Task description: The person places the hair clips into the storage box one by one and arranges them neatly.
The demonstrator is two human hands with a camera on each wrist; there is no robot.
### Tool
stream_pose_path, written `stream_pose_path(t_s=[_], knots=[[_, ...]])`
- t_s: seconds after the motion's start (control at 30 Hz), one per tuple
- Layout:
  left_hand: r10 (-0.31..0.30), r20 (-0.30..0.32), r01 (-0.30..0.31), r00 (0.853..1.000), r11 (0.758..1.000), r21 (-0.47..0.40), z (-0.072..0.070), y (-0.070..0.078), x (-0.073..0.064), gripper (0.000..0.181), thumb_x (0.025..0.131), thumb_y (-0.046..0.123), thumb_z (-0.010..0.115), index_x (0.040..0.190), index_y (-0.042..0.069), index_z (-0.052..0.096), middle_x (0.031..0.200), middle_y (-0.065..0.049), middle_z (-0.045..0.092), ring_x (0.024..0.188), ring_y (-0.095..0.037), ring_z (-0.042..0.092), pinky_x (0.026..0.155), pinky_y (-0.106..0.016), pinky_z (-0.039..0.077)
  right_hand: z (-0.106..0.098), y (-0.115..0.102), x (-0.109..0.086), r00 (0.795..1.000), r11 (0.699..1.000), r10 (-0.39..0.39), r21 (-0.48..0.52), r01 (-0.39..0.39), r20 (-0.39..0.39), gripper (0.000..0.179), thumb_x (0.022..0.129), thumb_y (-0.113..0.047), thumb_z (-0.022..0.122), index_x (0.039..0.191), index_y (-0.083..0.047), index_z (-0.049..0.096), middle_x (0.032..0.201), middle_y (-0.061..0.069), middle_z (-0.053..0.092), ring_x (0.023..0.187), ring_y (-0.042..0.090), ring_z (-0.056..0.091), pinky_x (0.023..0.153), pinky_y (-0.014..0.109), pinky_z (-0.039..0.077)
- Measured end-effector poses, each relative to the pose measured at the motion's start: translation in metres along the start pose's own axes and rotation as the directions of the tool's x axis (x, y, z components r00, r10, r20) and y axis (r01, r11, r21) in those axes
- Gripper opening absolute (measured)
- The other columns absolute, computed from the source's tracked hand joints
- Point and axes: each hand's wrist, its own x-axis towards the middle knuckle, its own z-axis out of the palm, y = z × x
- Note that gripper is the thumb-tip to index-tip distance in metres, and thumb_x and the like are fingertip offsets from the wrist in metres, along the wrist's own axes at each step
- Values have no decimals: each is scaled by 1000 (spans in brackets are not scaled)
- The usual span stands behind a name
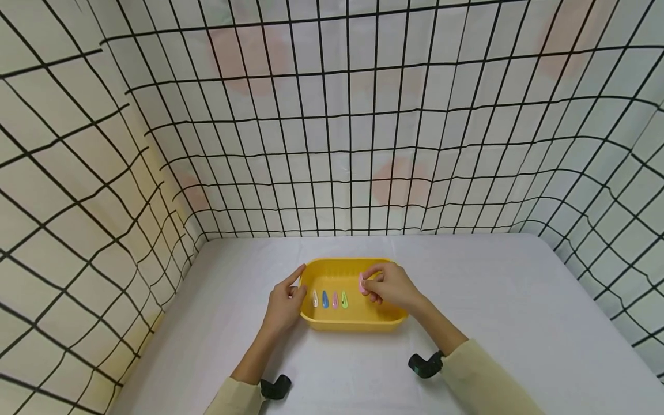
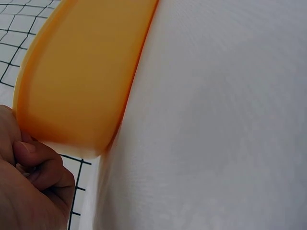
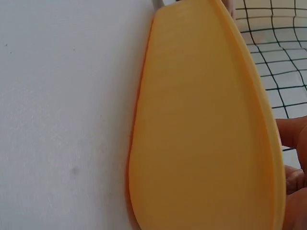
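Note:
A yellow tray (image 1: 353, 325) sits on the white table, its long side facing me. Inside it, toward the left, a row of snap hair clips lies side by side: a whitish one (image 1: 314, 298), a blue one (image 1: 325, 299), a pink one (image 1: 335, 300) and a light green one (image 1: 344, 300). My left hand (image 1: 282, 302) grips the tray's left rim, thumb and finger at the edge. Over the right half of the tray, my right hand (image 1: 391, 285) pinches another pink hair clip (image 1: 362, 283) between thumb and finger. Both wrist views show mostly the tray's outer wall (image 2: 91, 72).
A white cloth covers the table (image 1: 467, 276). Black wire grid panels (image 1: 353, 132) stand at the back and both sides, with pale sheeting behind them. A small black camera (image 1: 425, 365) juts from the right wrist and another (image 1: 276, 387) from the left.

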Motion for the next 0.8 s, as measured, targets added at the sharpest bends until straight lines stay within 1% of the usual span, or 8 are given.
stream_pose_path(t_s=[0.23,0.4,0.63,0.8], knots=[[-5,-10,5,1000,1000,-7,0,1,-1,53,100,17,61,152,27,53,56,1,44,46,-11,37,45,-19,35,14,2,9,997,997,72,-8,-72,12,15,95,-10,69,106,0,68,75,11,73,54,20,63,53,25,54],[-11,-25,11,1000,1000,2,3,1,-1,53,100,16,61,152,26,54,57,1,45,47,-12,38,45,-19,36,20,1,11,992,991,128,-26,-128,16,13,94,-10,71,104,-2,69,73,10,72,53,18,61,52,24,53],[-24,-40,24,999,1000,-2,3,2,-1,52,100,16,61,150,28,55,57,1,45,47,-12,37,45,-19,34,27,-3,10,987,985,155,-83,-152,38,11,92,-9,71,102,-2,71,69,9,69,53,18,62,53,24,54],[-25,-34,25,999,1000,9,3,3,-1,53,100,16,60,151,26,54,56,1,44,47,-12,37,44,-20,35,31,-1,9,986,982,161,-112,-155,48,9,92,-8,70,99,-1,69,67,9,68,51,18,62,52,24,55]])
